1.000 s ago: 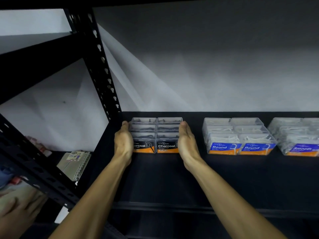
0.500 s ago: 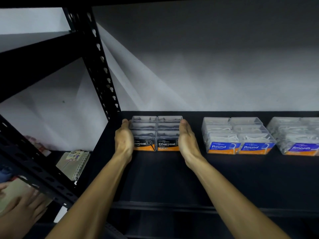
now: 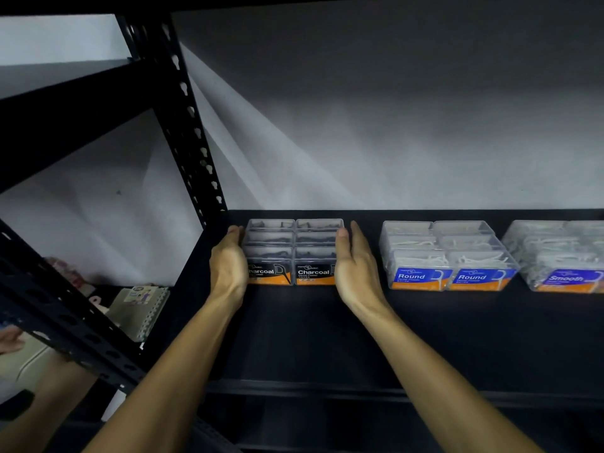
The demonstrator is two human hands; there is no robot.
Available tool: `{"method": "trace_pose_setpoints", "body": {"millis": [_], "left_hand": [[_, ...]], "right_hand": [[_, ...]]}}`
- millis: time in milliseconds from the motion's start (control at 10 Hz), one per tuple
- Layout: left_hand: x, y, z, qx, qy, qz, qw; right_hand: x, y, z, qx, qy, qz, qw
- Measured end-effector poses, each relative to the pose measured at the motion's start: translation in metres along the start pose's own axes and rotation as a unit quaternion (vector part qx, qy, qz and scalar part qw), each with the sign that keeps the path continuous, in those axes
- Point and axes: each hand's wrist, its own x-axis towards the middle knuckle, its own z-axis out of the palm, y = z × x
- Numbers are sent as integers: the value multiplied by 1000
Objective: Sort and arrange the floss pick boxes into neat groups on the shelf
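Note:
On the black shelf (image 3: 327, 338) stand three groups of clear floss pick boxes. The Charcoal boxes (image 3: 294, 253) form a two-wide block at the left, with dark picks inside and orange-black labels. My left hand (image 3: 228, 266) lies flat against the block's left side. My right hand (image 3: 356, 266) lies flat against its right side, thumb at the box edge. The Round boxes (image 3: 447, 253) with blue labels sit to the right as a neat block. The Smooth boxes (image 3: 562, 256) sit at the far right, cut off by the frame edge.
A black perforated upright (image 3: 183, 125) stands just left of the Charcoal block. A grey wall runs behind the shelf. At the lower left, beyond the frame, lie a spiral notebook (image 3: 140, 308) and another person's hand (image 3: 9, 338).
My hands stay flat on both sides of the Charcoal block, which has shifted slightly toward the back. The other person's hand at the lower left has moved.

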Motion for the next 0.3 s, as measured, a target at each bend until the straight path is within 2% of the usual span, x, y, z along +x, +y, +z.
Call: {"method": "trace_pose_setpoints", "body": {"millis": [100,200,300], "left_hand": [[-8,2,-3,112,28,66,991],[-28,10,-2,231,46,183,955],[-70,5,-5,289,59,310,904]], "right_hand": [[-14,2,-9,-85,18,-70,994],[-34,5,-26,-86,74,-160,981],[-69,20,-58,-65,112,-266,955]]}}
